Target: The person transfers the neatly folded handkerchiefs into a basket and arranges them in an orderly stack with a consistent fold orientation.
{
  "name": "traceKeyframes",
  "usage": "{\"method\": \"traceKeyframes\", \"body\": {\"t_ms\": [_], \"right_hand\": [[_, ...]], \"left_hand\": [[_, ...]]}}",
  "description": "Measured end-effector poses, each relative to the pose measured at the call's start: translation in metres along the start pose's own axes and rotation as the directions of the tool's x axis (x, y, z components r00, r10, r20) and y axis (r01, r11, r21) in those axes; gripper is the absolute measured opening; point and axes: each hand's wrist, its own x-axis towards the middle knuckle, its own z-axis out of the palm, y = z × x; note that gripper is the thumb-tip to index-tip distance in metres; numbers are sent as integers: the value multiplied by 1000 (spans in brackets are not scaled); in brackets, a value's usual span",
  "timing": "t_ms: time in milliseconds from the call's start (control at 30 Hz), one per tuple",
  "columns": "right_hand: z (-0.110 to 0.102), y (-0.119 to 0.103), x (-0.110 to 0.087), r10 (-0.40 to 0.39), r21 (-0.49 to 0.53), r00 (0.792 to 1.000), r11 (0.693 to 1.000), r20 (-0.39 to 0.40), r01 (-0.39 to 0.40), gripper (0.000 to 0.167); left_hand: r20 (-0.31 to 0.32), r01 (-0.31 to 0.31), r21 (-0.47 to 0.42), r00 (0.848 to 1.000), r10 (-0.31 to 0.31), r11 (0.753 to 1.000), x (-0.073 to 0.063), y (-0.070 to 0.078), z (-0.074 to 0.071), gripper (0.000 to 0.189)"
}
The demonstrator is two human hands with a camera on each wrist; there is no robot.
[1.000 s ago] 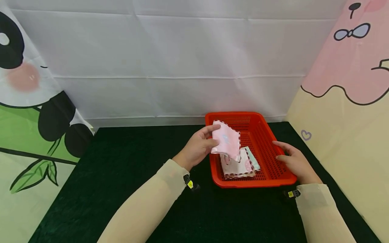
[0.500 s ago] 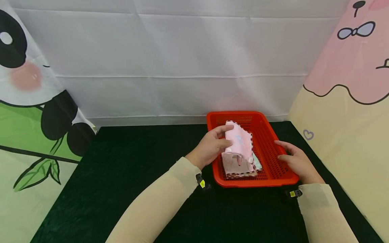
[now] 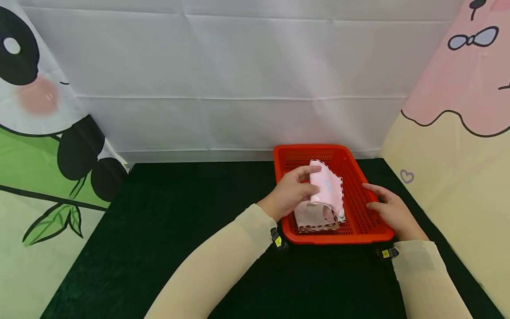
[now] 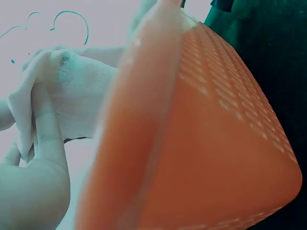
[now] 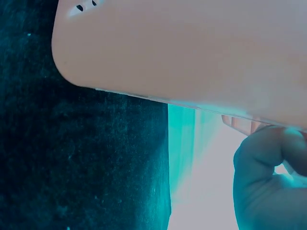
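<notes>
A folded pink cloth with a dark checked edge is pinched between the thumb and fingers of my left hand, over the red plastic basket. Under it a pale folded cloth with a brown-checked edge lies in the basket's front left part; the held cloth hides some of it. In the left wrist view the held cloth droops beyond the basket's blurred rim. My right hand grips the basket's right rim by thumb and fingers. Its curled fingers meet the basket edge in the right wrist view.
A dark green cloth covers the table under the basket. The white curtain hangs close behind. Printed panels flank the table, with a panda on the left and a pink figure on the right.
My left hand has carried the pink cloth rightward, from the basket's left side to above its middle. The right hand stays at the rim; the head view has shifted slightly.
</notes>
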Motion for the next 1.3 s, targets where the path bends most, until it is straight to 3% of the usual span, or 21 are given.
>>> {"method": "traceKeyframes", "body": {"t_ms": [333,533,667,900,1000,1133,1300], "right_hand": [[-1,0,-2,-5,-8,1000,1000,1,5,61],[-1,-2,-2,-8,-25,1000,1000,3,9,60],[-2,-2,-2,1,-23,1000,1000,4,-1,61],[-2,-3,-2,6,-2,1000,1000,10,-6,63],[-3,-4,-1,2,1,1000,1000,11,-2,63],[-3,-4,-1,1,3,1000,1000,9,-1,62],[-1,-3,-2,8,2,1000,1000,4,-8,62]], "left_hand": [[-19,35,30,999,-35,999,5,-6,19,48],[-52,18,35,999,-16,999,8,-8,29,43],[-72,12,19,997,-11,1000,14,-8,39,40],[-100,56,27,994,-53,998,28,-9,58,39],[-149,81,66,986,-70,995,33,-10,65,38],[-240,132,125,966,-99,983,39,-13,71,37],[-289,163,109,949,-126,981,42,-17,71,37]]}}
